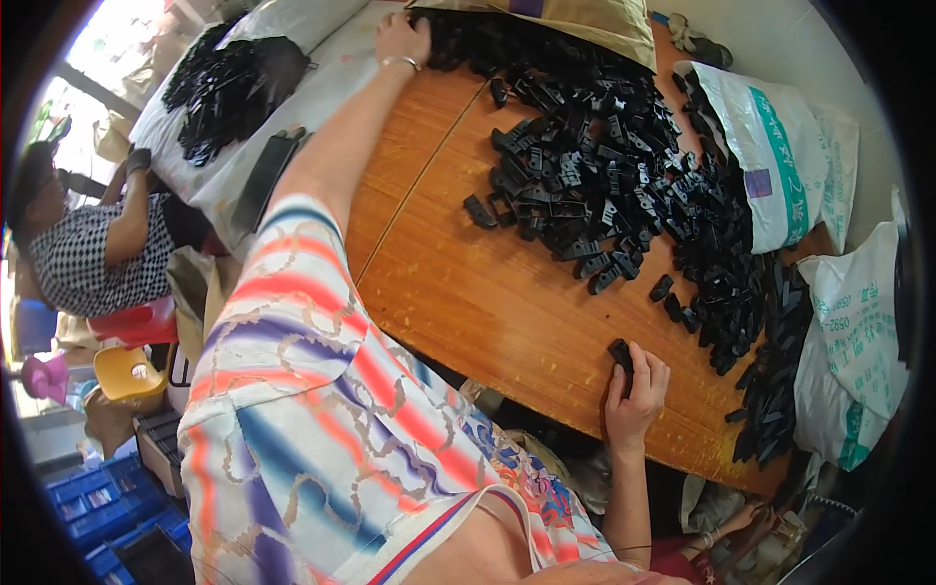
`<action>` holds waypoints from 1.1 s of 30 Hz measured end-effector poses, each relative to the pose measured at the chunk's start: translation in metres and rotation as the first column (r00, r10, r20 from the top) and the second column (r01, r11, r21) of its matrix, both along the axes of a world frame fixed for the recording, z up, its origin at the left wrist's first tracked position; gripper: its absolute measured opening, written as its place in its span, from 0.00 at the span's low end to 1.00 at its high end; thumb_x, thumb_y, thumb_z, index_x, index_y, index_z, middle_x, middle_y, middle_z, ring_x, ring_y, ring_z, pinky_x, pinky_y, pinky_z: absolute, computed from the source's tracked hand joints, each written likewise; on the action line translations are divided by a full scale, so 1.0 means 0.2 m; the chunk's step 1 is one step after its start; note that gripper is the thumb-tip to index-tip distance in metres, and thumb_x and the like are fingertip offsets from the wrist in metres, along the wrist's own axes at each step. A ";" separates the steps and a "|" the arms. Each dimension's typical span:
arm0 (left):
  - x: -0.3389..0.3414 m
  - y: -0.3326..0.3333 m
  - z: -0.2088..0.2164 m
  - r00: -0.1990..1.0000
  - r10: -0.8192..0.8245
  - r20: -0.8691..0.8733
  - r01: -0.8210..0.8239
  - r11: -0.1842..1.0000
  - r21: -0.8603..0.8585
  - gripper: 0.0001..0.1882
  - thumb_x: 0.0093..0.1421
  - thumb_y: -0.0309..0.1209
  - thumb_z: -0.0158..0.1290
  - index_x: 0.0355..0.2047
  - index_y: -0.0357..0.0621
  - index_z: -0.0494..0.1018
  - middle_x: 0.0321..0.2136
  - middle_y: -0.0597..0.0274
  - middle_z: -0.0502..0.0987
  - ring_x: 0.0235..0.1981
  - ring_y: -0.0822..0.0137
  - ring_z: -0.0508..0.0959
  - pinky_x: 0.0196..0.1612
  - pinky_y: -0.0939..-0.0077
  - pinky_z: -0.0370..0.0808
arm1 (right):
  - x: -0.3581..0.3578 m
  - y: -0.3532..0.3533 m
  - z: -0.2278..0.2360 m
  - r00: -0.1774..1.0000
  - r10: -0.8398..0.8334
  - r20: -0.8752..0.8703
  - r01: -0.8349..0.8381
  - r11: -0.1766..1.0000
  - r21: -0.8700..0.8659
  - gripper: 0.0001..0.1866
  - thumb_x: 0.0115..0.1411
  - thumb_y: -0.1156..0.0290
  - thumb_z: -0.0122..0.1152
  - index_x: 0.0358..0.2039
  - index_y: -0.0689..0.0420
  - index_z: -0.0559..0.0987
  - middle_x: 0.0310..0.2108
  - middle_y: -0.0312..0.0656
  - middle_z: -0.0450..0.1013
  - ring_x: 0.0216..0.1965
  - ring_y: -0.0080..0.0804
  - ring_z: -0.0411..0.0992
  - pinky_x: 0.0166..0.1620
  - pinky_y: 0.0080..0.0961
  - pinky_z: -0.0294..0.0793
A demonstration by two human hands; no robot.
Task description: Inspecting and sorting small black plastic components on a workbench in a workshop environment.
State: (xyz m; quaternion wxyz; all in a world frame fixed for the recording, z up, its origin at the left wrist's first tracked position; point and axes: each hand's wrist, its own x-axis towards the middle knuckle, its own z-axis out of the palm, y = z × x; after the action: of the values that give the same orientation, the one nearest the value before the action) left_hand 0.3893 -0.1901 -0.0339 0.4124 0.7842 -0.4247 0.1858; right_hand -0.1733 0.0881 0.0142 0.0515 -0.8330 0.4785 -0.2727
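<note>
Pinching a small black part (618, 351) between thumb and fingers, our right hand (640, 388) holds it at the near edge of the wooden table (458, 292); we cannot tell whether the part touches the wood. Beyond it, well apart from the hand, we see a broad heap of black parts (575, 185), with a few loose ones scattered toward us. Our left hand (401, 39) reaches to the far end of that heap, fingers at its edge, and we cannot tell whether they grasp anything. Along the right side, narrow black pieces (770, 414) lie beside a white sack with a green stripe (770, 156). A tan sack (604, 34) lies at the far side of the heap. To our left, more black pieces (229, 93) rest on white sacking (336, 73). Farther left sits a person in a checkered top (93, 249), near a yellow stool (129, 373) and blue crates (102, 502).
</note>
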 end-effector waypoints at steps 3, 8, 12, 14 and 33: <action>0.62 -0.14 0.01 0.996 0.011 -0.088 -0.002 0.996 0.094 0.32 0.60 0.54 0.50 0.54 0.41 0.72 0.50 0.44 0.76 0.53 0.45 0.73 0.57 0.58 0.68 | 0.01 -0.02 0.01 0.995 0.081 0.053 -0.080 0.997 -0.019 0.18 0.55 0.80 0.62 0.48 0.62 0.77 0.40 0.49 0.72 0.39 0.49 0.69 0.43 0.39 0.70; 0.23 -0.28 -0.01 0.927 -0.170 -0.334 0.209 0.974 0.084 0.33 0.61 0.52 0.50 0.53 0.35 0.71 0.49 0.37 0.75 0.54 0.46 0.75 0.56 0.58 0.70 | 0.01 0.00 0.01 1.000 0.009 -0.012 -0.009 0.999 0.033 0.18 0.55 0.80 0.61 0.49 0.62 0.77 0.40 0.50 0.71 0.38 0.49 0.69 0.42 0.38 0.70; 0.13 -0.13 0.07 0.897 -0.276 -0.345 0.294 0.956 -0.001 0.32 0.60 0.51 0.53 0.49 0.32 0.73 0.45 0.38 0.78 0.50 0.44 0.77 0.51 0.60 0.73 | 0.02 -0.01 0.00 1.000 0.017 -0.016 -0.016 1.000 0.025 0.18 0.55 0.81 0.61 0.49 0.63 0.76 0.40 0.51 0.71 0.40 0.49 0.69 0.43 0.38 0.69; 0.08 -0.09 0.07 0.908 -0.289 -0.304 0.292 0.956 -0.037 0.32 0.59 0.51 0.55 0.48 0.31 0.73 0.44 0.38 0.78 0.48 0.44 0.77 0.50 0.60 0.73 | 0.02 -0.01 0.01 1.000 0.028 -0.006 -0.028 0.999 0.019 0.19 0.55 0.83 0.60 0.48 0.64 0.76 0.40 0.51 0.71 0.41 0.49 0.69 0.44 0.38 0.69; -0.87 0.29 0.09 0.764 -0.604 -0.227 0.624 0.782 0.018 0.34 0.58 0.56 0.56 0.57 0.48 0.70 0.50 0.47 0.76 0.53 0.50 0.75 0.55 0.65 0.70 | 0.01 0.00 -0.01 0.998 0.040 0.039 -0.040 0.999 -0.013 0.19 0.54 0.79 0.62 0.49 0.61 0.77 0.41 0.49 0.71 0.42 0.48 0.69 0.46 0.40 0.69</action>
State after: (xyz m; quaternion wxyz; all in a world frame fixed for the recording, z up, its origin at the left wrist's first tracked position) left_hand 0.2153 -0.1315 -0.0154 0.4559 0.6351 -0.6204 -0.0624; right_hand -0.1722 0.0872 0.0120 0.0613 -0.8373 0.4589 -0.2909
